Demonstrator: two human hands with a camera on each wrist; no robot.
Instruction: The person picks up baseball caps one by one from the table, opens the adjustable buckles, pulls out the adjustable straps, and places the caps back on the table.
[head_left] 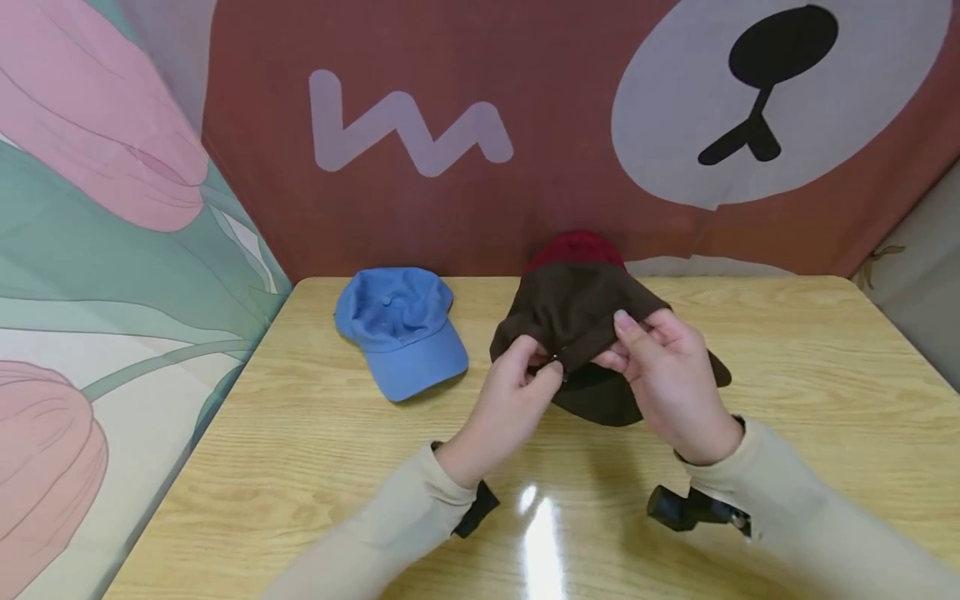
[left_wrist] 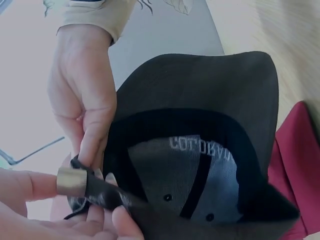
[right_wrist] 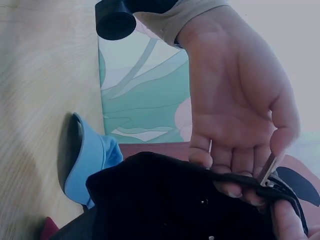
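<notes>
over the far part of the wooden table (head_left: 247,492), a dark cap (head_left: 573,296) is held up between two hands, its back strap (left_wrist: 107,194) turned to the person; whether its lower edge is borne by the tabletop cannot be told. by the left hand (head_left: 498,408) the metal buckle (left_wrist: 72,181) on the strap is pinched, thumb against curled fingers. by the right hand (head_left: 675,392) the cap's rear band is gripped just beside it, thumb on the outer face, fingers bent behind; no wide gap is left in either grasp.

the step in hand is judged to be the working of this strap at its fastening. it would be done best with the band kept lightly taut by the right hand, so that the buckle can be squared to the strap before anything is slid through. the strap should be kept flat and untwisted, and the soft crown should not be crushed, since slack cloth could be caught in the metal.

the cap is dark brown, almost black in the wrist views, with a broad curved brim (left_wrist: 210,82) pointed down and toward the near side. inside, a dark sweatband, taped seams, small eyelets and pale lettering (left_wrist: 200,147), hard to read, are shown. a red cap (head_left: 577,248) is partly hidden behind it; a blue cap (head_left: 397,321) is set apart to the left.
</notes>
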